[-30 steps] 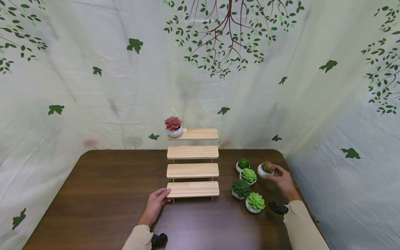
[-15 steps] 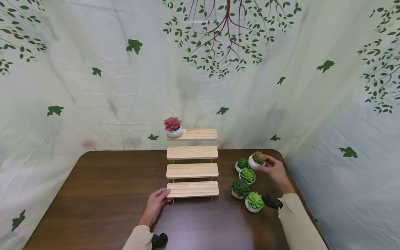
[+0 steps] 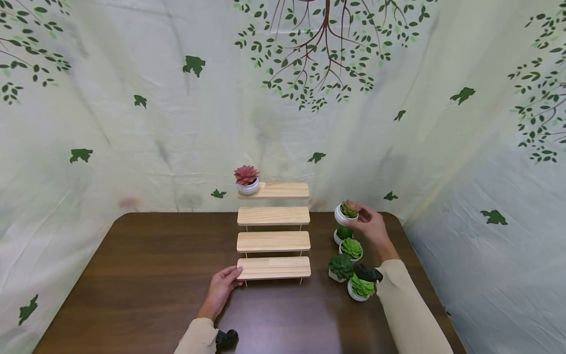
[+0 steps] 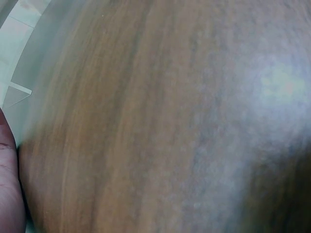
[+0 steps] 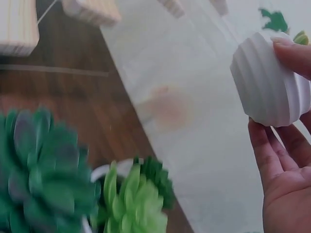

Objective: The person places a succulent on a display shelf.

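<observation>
My right hand (image 3: 372,227) grips a small potted succulent (image 3: 349,210) with reddish-green leaves, its ribbed white pot (image 5: 267,80) between thumb and fingers in the right wrist view. It is raised above the other plants at the table's far right. My left hand (image 3: 219,290) pinches the left end of the lowest wooden shelf (image 3: 274,268) of a stepped stand. On the left of the top shelf (image 3: 285,190) sits a red succulent (image 3: 246,178) in a white pot. Only the edge of the left hand (image 4: 9,179) shows in the left wrist view.
Several green succulents stand grouped right of the stand: a small dark one (image 3: 344,233), a bright one (image 3: 351,249), a dark green one (image 3: 340,266) and a light one (image 3: 362,286) partly under my right wrist. A leaf-printed cloth (image 3: 199,123) hangs behind the brown table (image 3: 146,265).
My right hand has carried the reddish-green succulent left and farther back, from beside the group to over its far end. The left hand stays on the lowest shelf.
</observation>
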{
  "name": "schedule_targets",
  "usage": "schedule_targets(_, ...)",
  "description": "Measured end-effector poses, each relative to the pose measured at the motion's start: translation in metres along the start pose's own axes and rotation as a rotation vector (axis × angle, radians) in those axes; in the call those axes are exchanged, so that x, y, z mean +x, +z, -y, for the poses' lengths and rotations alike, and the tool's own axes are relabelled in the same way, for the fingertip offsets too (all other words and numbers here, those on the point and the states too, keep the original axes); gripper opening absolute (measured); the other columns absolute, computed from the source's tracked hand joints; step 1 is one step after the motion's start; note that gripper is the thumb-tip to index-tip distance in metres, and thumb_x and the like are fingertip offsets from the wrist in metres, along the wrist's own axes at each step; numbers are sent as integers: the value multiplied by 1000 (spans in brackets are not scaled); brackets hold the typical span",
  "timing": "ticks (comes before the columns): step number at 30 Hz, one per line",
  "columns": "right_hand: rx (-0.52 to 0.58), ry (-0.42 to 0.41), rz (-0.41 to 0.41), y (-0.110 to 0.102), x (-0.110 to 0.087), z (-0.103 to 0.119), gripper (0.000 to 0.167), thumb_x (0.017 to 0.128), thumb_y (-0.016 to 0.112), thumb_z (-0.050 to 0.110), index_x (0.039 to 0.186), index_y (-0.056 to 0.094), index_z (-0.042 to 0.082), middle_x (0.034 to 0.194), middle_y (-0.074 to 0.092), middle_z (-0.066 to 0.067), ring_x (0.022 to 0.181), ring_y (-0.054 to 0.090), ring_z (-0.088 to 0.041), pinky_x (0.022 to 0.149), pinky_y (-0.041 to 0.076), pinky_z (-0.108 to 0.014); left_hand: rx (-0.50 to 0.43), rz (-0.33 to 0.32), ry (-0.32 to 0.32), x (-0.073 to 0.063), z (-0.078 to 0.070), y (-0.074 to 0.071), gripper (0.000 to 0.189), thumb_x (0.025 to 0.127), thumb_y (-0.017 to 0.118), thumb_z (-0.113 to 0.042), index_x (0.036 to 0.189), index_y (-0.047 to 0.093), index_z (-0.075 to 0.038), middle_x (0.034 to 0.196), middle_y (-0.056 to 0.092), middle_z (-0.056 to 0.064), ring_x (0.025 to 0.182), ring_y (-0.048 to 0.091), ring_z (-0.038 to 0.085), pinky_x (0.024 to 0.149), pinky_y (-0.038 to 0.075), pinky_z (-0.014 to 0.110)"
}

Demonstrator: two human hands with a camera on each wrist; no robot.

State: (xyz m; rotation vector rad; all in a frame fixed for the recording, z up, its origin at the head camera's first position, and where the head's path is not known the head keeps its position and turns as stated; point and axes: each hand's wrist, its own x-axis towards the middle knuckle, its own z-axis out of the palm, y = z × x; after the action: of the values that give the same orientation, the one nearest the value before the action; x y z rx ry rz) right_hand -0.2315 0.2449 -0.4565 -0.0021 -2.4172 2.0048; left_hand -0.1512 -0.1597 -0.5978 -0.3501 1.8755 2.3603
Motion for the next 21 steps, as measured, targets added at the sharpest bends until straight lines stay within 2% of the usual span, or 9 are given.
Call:
schedule_targets(8,152,-31,29,31,14,20,66,82,75,2,140,42,0,136,47,-18,108,56,-14,83,53,-21,-4,0,11,2,-1,0,34,94,62,-8,114,55,19,87,64,3,73,60,11,66,54,24)
schedule_targets(17,109,-52,57,60,28,43,63,82,76,4,138,47,0,133,51,-19,110,55,-22,83,51,-18,-56,7,-21,0,-4,1,23,94,59,-2,110,58,15,83,64,1,71,60,9,65,54,24)
schedule_targets(21,107,-90,58,77,37,47,60,81,76,3,135,50,0,129,53,-18,107,56,-23,83,52,-19,-54,2,-7,1,0,1,24,94,59,-2,109,58,16,82,65,1,71,61,9,65,54,23)
